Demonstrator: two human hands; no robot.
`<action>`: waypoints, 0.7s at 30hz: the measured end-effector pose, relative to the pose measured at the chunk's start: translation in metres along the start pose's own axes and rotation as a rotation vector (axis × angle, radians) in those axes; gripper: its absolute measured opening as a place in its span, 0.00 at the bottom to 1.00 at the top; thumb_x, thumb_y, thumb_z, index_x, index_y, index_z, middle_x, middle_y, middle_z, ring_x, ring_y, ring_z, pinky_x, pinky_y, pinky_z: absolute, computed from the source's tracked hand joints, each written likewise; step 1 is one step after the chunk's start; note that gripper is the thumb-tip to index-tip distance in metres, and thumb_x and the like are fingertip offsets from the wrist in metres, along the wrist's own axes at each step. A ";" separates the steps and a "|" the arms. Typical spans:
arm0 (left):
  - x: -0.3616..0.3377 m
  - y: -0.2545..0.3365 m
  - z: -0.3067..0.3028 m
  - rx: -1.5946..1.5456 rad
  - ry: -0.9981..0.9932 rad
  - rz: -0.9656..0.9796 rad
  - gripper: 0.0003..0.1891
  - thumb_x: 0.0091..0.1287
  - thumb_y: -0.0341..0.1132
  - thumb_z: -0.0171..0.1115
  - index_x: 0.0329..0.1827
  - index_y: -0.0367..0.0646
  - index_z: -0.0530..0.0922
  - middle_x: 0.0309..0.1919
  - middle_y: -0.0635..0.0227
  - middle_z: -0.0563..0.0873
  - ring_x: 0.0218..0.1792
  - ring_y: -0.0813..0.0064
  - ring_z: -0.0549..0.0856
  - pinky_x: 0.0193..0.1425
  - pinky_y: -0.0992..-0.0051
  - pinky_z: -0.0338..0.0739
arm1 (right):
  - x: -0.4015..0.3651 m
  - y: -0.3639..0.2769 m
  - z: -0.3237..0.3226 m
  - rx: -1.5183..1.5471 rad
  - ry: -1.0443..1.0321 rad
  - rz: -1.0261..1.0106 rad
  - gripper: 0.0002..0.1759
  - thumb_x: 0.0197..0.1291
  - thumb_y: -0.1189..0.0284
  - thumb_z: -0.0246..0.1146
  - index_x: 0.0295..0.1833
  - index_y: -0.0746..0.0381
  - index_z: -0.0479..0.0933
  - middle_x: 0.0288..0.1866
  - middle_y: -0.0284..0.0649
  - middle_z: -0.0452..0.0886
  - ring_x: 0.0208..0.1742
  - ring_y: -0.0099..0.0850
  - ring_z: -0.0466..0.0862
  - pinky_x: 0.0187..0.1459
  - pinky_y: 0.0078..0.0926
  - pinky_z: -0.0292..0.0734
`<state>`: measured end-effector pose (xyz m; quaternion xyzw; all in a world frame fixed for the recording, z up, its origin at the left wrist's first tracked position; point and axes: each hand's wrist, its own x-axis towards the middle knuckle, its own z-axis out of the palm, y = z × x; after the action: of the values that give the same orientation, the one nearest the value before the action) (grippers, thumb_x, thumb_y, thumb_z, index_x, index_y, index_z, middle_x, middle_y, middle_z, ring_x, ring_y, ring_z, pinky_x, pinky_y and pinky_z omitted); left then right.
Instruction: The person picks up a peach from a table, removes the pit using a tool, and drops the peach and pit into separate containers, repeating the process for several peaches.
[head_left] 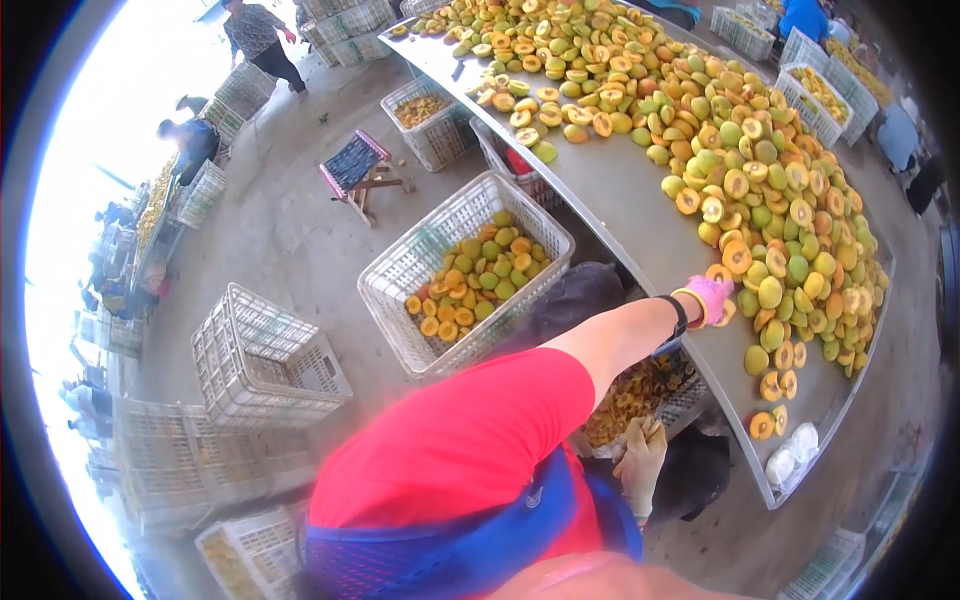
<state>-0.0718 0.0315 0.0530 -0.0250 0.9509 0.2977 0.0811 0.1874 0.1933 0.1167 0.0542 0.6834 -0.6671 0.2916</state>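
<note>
My left hand (711,299), in a pink glove, reaches over the metal table (620,190) at the edge of a large heap of yellow-green peaches (760,190), many of them halved. Its fingers are curled on a peach half (728,314). My right hand (640,450), in a beige glove, is low by my lap, below the table's near edge. Its fingers are closed; what they hold, if anything, I cannot make out. Just behind it, a crate of brownish pits or scraps (625,405) stands partly under the table.
A white plastic crate of halved peaches (385,285) stands at my left. Stacked crates (265,360) and a folding stool (358,170) are on the floor. A white plastic bag (793,455) lies at the table's right corner. Other people (262,40) are in the background.
</note>
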 end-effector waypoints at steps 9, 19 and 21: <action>-0.078 0.022 -0.034 -1.182 -0.032 0.048 0.24 0.62 0.43 0.66 0.58 0.39 0.77 0.45 0.58 0.88 0.45 0.62 0.88 0.39 0.68 0.84 | 0.006 0.017 -0.009 0.088 0.074 -0.157 0.05 0.66 0.76 0.59 0.38 0.63 0.70 0.24 0.31 0.70 0.20 0.19 0.68 0.21 0.21 0.63; -0.196 0.024 -0.076 -1.365 -0.158 0.249 0.22 0.76 0.52 0.53 0.58 0.42 0.78 0.49 0.63 0.88 0.43 0.80 0.85 0.33 0.85 0.74 | -0.016 -0.047 0.007 -0.221 0.132 -0.470 0.04 0.67 0.77 0.61 0.44 0.64 0.73 0.21 0.28 0.67 0.21 0.15 0.70 0.21 0.21 0.66; -0.215 0.031 -0.080 -1.270 -0.142 0.250 0.31 0.78 0.60 0.46 0.60 0.39 0.79 0.47 0.66 0.88 0.42 0.83 0.84 0.34 0.86 0.73 | -0.014 -0.045 0.010 -0.294 0.125 -0.499 0.04 0.65 0.79 0.62 0.44 0.65 0.74 0.26 0.37 0.73 0.22 0.29 0.79 0.24 0.30 0.74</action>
<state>0.1257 0.0117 0.1714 0.0623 0.5780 0.8099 0.0779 0.1813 0.1838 0.1634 -0.1176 0.7816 -0.6072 0.0809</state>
